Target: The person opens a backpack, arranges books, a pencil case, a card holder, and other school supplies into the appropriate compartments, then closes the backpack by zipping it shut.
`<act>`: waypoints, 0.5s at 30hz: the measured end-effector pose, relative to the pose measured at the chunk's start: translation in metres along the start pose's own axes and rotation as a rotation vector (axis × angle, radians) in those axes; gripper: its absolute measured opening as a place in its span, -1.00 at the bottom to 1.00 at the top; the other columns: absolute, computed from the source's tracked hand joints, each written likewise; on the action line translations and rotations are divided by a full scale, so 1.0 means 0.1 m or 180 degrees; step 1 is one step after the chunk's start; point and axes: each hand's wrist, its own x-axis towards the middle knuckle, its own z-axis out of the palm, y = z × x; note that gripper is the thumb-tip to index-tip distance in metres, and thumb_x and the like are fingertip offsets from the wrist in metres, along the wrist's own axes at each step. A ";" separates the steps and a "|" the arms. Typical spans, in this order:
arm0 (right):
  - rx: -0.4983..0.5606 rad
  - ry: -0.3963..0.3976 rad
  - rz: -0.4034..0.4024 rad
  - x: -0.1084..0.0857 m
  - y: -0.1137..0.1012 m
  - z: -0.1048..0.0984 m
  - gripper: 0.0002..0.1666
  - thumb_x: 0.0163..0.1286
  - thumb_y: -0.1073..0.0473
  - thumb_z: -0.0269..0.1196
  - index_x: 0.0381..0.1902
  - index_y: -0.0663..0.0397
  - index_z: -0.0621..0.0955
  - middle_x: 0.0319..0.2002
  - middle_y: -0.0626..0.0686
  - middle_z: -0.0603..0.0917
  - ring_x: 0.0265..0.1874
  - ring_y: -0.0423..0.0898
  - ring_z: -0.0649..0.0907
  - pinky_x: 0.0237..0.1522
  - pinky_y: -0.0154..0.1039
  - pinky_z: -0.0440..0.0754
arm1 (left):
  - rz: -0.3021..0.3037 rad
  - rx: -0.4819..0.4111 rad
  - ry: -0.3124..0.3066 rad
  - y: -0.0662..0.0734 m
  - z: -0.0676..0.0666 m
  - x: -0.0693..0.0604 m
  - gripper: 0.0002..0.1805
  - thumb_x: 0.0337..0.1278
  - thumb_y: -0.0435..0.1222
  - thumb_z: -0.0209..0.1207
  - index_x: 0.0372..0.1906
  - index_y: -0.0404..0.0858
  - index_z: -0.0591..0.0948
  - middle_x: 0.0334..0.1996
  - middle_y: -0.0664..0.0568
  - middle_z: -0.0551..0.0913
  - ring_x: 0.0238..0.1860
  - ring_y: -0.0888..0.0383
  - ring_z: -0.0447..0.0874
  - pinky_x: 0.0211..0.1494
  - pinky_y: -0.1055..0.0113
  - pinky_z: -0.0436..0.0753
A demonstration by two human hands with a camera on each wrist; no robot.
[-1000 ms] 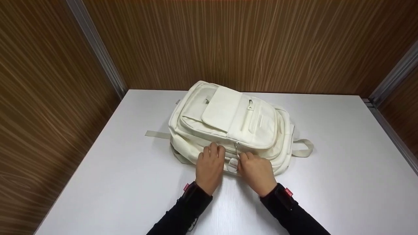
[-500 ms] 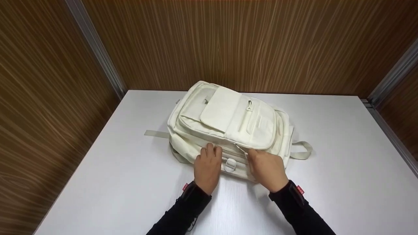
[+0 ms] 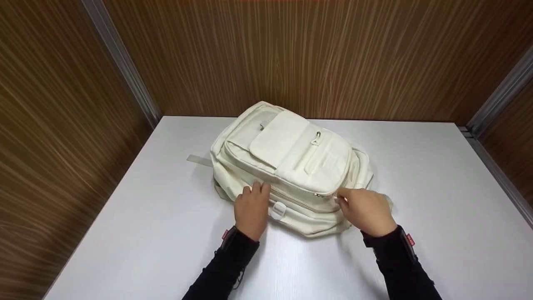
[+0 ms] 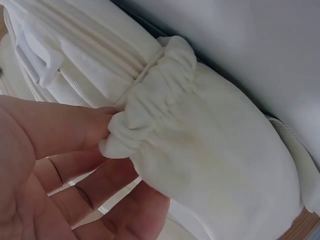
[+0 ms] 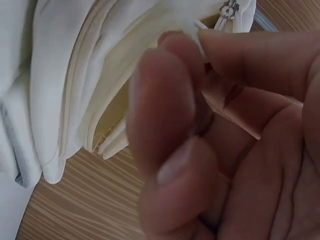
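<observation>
A cream backpack [image 3: 266, 143] lies on the white table with its front pockets facing up. My left hand [image 3: 252, 210] is at its near side. In the left wrist view, thumb and fingers pinch the gathered elastic edge of a side pocket [image 4: 215, 145]. My right hand [image 3: 368, 212] is at the near right corner of the front compartment, thumb and finger pinching the pull cord of a zipper. The metal zipper slider [image 5: 228, 10] shows just beyond those fingertips. A gap [image 5: 112, 112] in the compartment's seam appears in the right wrist view.
A white buckle [image 3: 278, 210] sits on the backpack's near side between the hands. A strap end [image 3: 200, 160] sticks out at the left. Wood-grain panels [image 3: 275, 58] stand behind and beside the white table [image 3: 433, 175].
My right hand has moved right with the zipper pull, and the slider has travelled right along the seam. The left hand has shifted slightly left, and the backpack has turned a little.
</observation>
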 end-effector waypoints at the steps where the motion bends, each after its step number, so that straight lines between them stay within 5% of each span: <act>1: 0.0015 -0.0053 0.0030 0.00 0.03 -0.02 -0.89 0.24 0.15 0.31 -0.49 -0.10 0.64 -0.71 -0.08 0.53 -0.69 -0.11 0.51 -0.69 -0.14 0.32 | -0.0017 -0.0032 -0.0041 -0.03 0.00 0.01 -0.58 -0.33 -0.54 0.36 -0.30 -0.16 0.47 -0.46 0.04 0.52 -0.52 0.08 0.53 -0.62 0.33 0.46; 8: 0.0118 -0.0294 0.0254 0.00 0.30 -0.16 -0.90 0.31 0.12 0.27 -0.34 -0.04 0.71 -0.65 -0.06 0.58 -0.66 -0.14 0.46 -0.66 -0.21 0.30 | -0.0166 -0.0291 -0.0132 -0.29 0.04 0.07 -0.62 -0.24 -0.59 0.32 -0.28 -0.19 0.50 -0.48 0.00 0.54 -0.62 0.05 0.49 -0.68 0.28 0.43; 15: 0.0258 -0.0503 0.0166 0.00 0.28 -0.13 -0.87 0.29 0.10 0.27 -0.46 -0.06 0.68 -0.65 -0.12 0.55 -0.63 -0.16 0.46 -0.60 -0.24 0.31 | -0.0275 -0.0185 0.0158 -0.41 0.12 0.07 -0.81 -0.03 -0.50 0.25 -0.32 -0.22 0.53 -0.45 -0.04 0.59 -0.56 -0.01 0.56 -0.59 0.23 0.51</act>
